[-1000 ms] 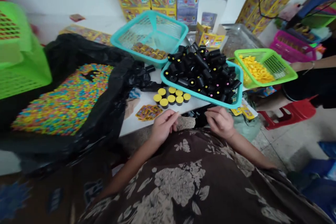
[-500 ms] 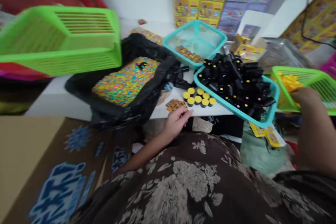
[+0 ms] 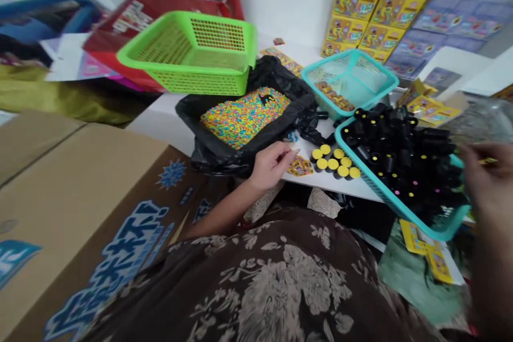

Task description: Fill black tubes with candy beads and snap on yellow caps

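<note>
My left hand [image 3: 271,165] is closed in a pinch at the table's front edge; whether something is in its fingertips I cannot make out. Small printed orange stickers or packets [image 3: 301,166] lie beside its fingers. Right of them stand several black tubs with yellow lids [image 3: 332,164]. My right hand [image 3: 484,171], blurred, pinches a small yellow piece [image 3: 488,161] over the right end of a turquoise basket [image 3: 395,204]. This basket is heaped with black cylinders [image 3: 395,144], some with yellow or pink ends.
A black-lined container [image 3: 188,112] holds colourful candy-like pellets [image 3: 244,117]; a green basket [image 3: 208,83] is behind it. Another turquoise basket [image 3: 360,91] contains brown pieces. Yellow boxes [image 3: 356,0] are stacked at the wall. A large carton [image 3: 80,171] stands at left.
My right hand has come from the green basket of yellow pieces at right to the turquoise basket, carrying a yellow piece. My left hand stays beside the stickers or packets. The view has turned left.
</note>
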`<action>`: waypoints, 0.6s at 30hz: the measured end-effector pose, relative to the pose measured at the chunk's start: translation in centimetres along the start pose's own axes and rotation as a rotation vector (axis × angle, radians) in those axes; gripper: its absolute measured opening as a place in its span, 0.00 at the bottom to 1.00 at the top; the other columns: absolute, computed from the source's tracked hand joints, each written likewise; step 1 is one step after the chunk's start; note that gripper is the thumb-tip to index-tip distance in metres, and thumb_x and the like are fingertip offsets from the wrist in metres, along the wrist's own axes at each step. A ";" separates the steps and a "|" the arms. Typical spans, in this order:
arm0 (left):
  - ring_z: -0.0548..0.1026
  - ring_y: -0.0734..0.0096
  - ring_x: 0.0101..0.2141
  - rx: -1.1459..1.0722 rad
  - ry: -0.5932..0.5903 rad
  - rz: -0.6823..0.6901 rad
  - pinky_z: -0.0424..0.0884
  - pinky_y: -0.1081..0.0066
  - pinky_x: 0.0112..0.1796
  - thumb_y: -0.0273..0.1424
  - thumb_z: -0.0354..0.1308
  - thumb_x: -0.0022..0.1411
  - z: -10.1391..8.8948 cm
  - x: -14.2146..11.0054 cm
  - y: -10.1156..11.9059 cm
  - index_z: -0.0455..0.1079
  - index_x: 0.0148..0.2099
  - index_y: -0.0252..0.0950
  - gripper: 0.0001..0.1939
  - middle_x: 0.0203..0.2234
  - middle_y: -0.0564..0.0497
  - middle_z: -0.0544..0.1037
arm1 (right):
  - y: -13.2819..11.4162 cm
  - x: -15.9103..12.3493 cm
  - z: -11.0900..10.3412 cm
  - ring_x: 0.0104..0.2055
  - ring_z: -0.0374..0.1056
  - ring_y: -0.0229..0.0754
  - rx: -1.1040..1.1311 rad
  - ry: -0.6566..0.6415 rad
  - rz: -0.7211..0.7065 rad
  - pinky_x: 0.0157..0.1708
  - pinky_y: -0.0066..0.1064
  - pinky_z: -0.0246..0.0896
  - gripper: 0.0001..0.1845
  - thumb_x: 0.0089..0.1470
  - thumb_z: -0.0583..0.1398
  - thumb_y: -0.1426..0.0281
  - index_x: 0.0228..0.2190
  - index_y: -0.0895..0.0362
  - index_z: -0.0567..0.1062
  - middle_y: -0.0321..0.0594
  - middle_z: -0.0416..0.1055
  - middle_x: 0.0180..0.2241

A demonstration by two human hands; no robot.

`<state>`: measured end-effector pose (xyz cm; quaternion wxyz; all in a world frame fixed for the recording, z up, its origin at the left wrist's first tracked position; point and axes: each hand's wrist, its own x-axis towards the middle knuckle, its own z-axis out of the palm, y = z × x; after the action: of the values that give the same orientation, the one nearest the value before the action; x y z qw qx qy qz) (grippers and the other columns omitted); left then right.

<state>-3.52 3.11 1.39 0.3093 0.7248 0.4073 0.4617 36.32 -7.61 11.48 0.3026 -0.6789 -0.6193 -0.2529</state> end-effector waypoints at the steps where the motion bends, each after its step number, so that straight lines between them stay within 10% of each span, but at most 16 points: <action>1: 0.66 0.70 0.27 0.011 -0.005 0.012 0.64 0.69 0.33 0.47 0.58 0.68 0.5 0.0 -0.4 0.69 0.29 0.40 0.20 0.23 0.53 0.70 | -0.5 0.4 0.3 0.27 0.66 0.51 0.032 -0.007 -0.057 0.28 0.44 0.57 0.21 0.65 0.61 0.48 0.30 0.49 0.81 0.46 0.68 0.23; 8: 0.65 0.71 0.26 0.106 0.049 0.079 0.60 0.70 0.33 0.43 0.57 0.69 2.5 0.6 -3.8 0.67 0.28 0.39 0.19 0.23 0.54 0.67 | -8.7 4.9 6.5 0.42 0.69 0.54 -0.026 -0.341 -0.447 0.40 0.43 0.65 0.11 0.60 0.59 0.66 0.36 0.57 0.82 0.49 0.74 0.34; 18: 0.63 0.74 0.26 -0.037 0.067 -0.140 0.60 0.72 0.31 0.48 0.54 0.69 2.7 0.6 -6.2 0.62 0.28 0.38 0.23 0.21 0.57 0.64 | -14.6 11.4 8.8 0.49 0.76 0.59 -0.534 -1.088 -0.352 0.41 0.39 0.66 0.23 0.57 0.66 0.59 0.51 0.56 0.82 0.53 0.80 0.49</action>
<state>-2.82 6.40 -4.47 0.3403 0.6727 0.4584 0.4706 22.75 7.33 15.09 -0.2819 -0.6506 -0.7024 -0.0631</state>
